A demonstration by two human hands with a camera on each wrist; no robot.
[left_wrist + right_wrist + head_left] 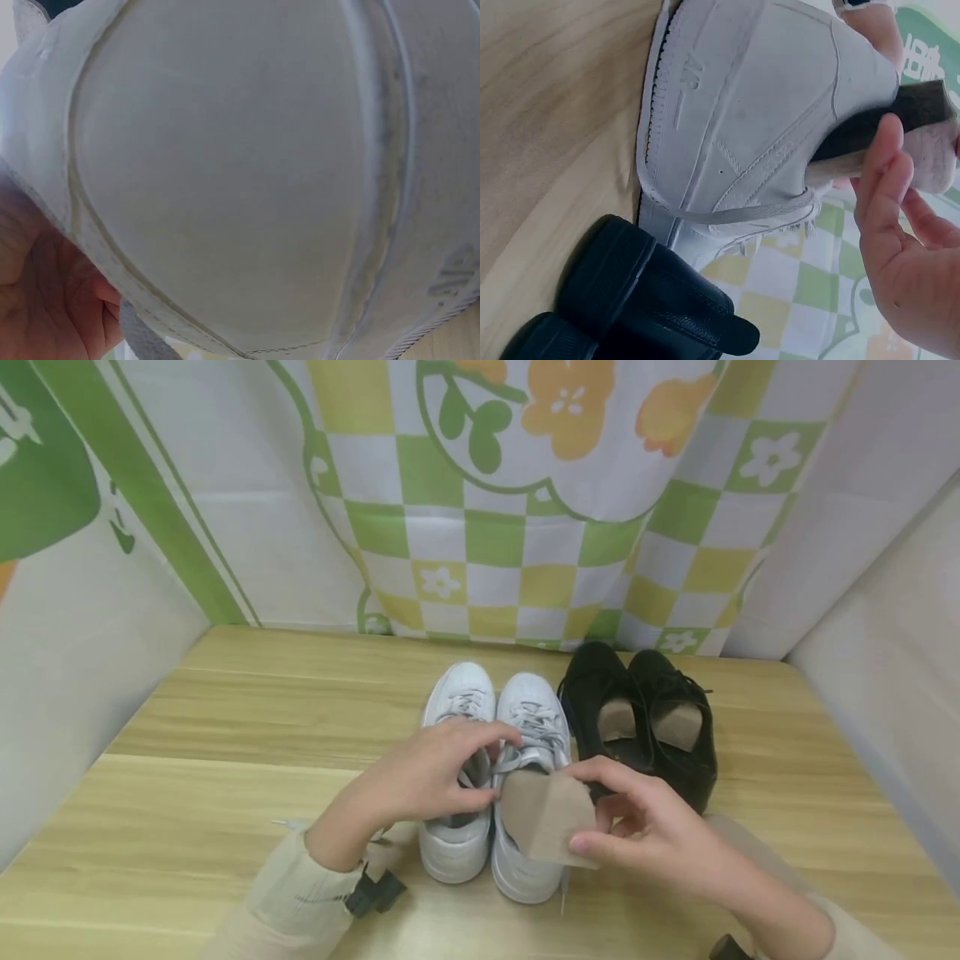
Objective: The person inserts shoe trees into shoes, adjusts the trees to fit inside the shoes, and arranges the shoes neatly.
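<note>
A pair of white lace-up sneakers stands side by side, toes away from me. My right hand (637, 822) pinches a folded brown cardboard piece (562, 818) between thumb and fingers. Part of this cardboard lies in the opening of the right sneaker (517, 877); the rest sticks up over its collar. My left hand (431, 768) reaches across the left sneaker (453, 856), thumb and index finger apart at the inner side of the right sneaker's opening. In the left wrist view, a white sneaker's side (225, 165) fills most of the picture, with curled fingers (67, 300) beyond its collar.
Black lace-up shoes (697, 777) stand just right of the sneakers, with brown cardboard (617, 718) showing in their openings. All stand on a wood-grain tabletop (225, 827). A checked, flowered cloth (495, 535) hangs along the back edge. A loose lace (735, 216) trails from a sneaker.
</note>
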